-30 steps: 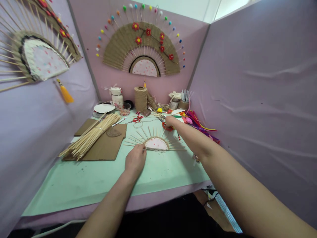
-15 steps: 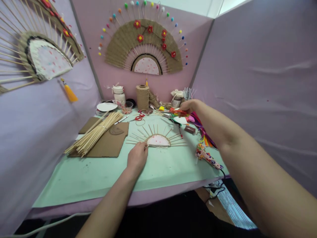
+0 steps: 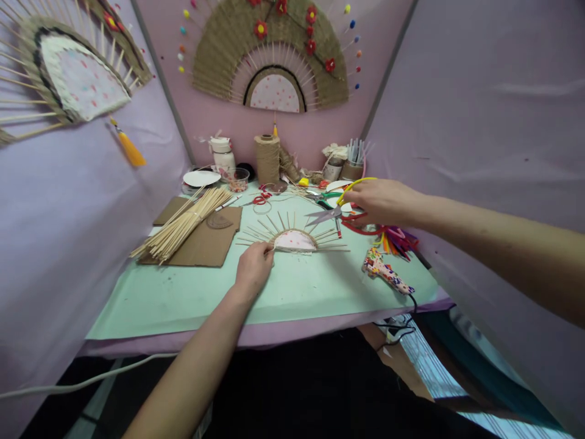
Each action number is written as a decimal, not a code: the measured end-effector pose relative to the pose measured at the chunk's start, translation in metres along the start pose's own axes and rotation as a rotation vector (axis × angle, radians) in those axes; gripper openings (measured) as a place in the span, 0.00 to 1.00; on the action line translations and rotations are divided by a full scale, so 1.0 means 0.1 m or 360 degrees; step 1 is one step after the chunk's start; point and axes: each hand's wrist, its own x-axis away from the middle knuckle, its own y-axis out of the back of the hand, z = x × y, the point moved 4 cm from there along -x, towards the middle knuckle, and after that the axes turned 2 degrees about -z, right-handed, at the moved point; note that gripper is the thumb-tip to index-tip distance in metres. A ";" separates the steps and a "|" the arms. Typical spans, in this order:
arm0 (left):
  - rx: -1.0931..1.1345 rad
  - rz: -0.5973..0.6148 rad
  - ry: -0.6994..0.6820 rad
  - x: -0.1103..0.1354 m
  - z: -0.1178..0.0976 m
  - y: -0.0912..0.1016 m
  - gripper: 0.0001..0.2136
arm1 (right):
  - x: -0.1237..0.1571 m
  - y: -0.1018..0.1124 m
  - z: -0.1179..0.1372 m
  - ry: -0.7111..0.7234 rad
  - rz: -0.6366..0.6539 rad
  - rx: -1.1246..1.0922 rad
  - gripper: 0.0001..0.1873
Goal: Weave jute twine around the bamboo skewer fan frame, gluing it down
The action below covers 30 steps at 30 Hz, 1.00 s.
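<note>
A small half-round fan frame (image 3: pixel 295 241) lies on the pale green table, with a white spotted centre and thin wooden sticks fanning out from its curved edge. My left hand (image 3: pixel 255 266) pinches the frame's left corner, fingers closed. Up and to the right of it, my right hand (image 3: pixel 379 201) grips a pair of scissors (image 3: pixel 328 214) by handles of yellow and red. The scissor blades are parted and point left, above the fan's right-hand sticks. Part of the handles is hidden by my fingers.
A bundle of sticks (image 3: pixel 183 225) lies on brown cardboard (image 3: pixel 214 250) at left. A patterned glue gun (image 3: pixel 387 272) rests at right, near coloured pipe cleaners (image 3: pixel 397 241). Behind stand a twine spool (image 3: pixel 267 160), a white bottle (image 3: pixel 222 155) and red-handled scissors (image 3: pixel 262 198). A large fan (image 3: pixel 274 55) hangs on the wall.
My right hand has lifted the scissors from the back right of the table and brought them nearer the fan, blades now apart. My left hand still holds the fan's corner. The view has tilted down.
</note>
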 end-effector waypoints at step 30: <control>-0.0067 0.0063 -0.0012 0.04 -0.04 -0.01 0.09 | -0.26 -0.13 0.95 0.0720 -0.0387 0.0513 0.11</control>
